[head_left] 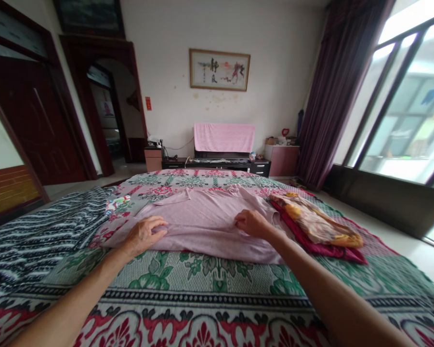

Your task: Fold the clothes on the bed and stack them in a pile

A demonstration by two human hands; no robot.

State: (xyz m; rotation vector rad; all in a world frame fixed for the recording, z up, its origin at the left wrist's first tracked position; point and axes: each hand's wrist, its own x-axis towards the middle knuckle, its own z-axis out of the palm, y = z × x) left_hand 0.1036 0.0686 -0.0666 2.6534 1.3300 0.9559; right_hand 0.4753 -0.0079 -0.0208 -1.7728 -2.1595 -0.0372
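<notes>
A pale pink shirt (202,212) lies spread out on the patterned bedspread (217,277), with wrinkles running across its middle. My left hand (144,232) rests on the left part of the shirt, its fingers stretched out and its thumb apart from them. On the right part, my right hand (252,222) has its fingers closed, pinching the shirt's cloth. Right of the shirt is a small pile: a yellow and cream patterned garment (314,219) on top of a dark red cloth (347,254).
A black and white striped cloth (50,236) covers the bed's left side, with a small colourful cloth (118,204) at its edge. Beyond the bed, a pink towel (224,137) drapes over a screen on a low black cabinet (260,167). Purple curtains (341,86) hang by the right window.
</notes>
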